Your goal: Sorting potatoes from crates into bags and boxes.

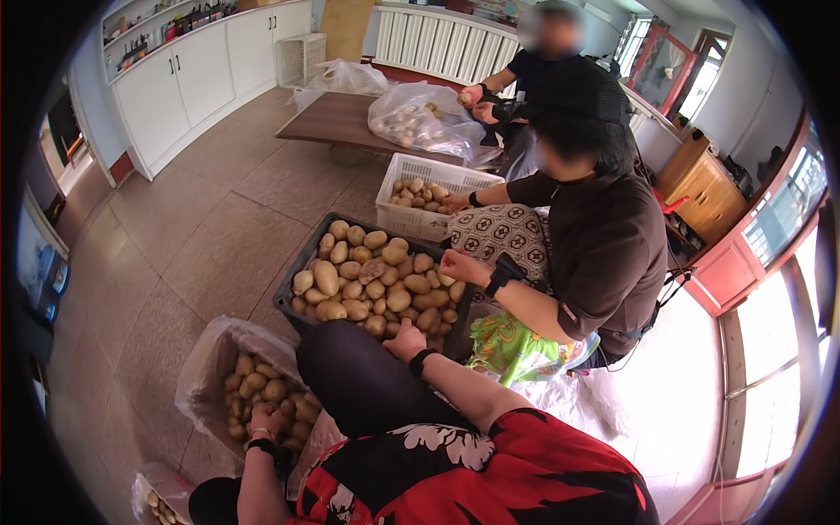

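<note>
My left hand (265, 423) reaches down into a plastic-lined container (199, 378) of potatoes at the lower left. Its fingertips are lost among the potatoes (255, 385), so their grip does not show. At the near edge of a dark crate (308, 249) heaped with potatoes (367, 278), my right hand (405, 341) lies with thumb and fingers apart, close against the nearest potatoes. I see nothing held in it. Both wrists wear black bands. My dark-clad knee (354, 376) sits between the two containers.
A co-worker in brown (604, 236) sits at the right, one hand (465, 267) over the dark crate, the other at a white crate (411, 223) of potatoes. Farther back, another person (547, 74) handles a potato beside a clear bag (420, 122) on a low table (324, 122).
</note>
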A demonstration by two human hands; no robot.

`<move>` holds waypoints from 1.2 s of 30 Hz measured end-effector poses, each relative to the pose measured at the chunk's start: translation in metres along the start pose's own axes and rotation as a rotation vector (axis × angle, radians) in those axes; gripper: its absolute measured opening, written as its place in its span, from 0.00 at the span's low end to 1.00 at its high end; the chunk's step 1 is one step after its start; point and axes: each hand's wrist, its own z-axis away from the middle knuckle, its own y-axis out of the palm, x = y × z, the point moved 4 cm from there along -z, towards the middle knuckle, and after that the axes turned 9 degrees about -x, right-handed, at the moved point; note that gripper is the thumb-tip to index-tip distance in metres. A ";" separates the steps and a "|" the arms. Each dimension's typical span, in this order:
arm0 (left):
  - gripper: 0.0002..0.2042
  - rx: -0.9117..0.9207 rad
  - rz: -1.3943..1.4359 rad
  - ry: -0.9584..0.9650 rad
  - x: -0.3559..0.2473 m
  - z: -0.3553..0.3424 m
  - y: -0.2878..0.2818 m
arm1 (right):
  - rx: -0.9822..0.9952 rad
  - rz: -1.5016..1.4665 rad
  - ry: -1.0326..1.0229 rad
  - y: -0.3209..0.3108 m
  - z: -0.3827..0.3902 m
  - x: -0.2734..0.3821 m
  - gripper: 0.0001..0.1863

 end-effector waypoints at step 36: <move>0.16 0.006 0.930 0.198 -0.156 0.030 -0.094 | 0.553 -1.447 -0.120 -0.116 0.052 0.131 0.20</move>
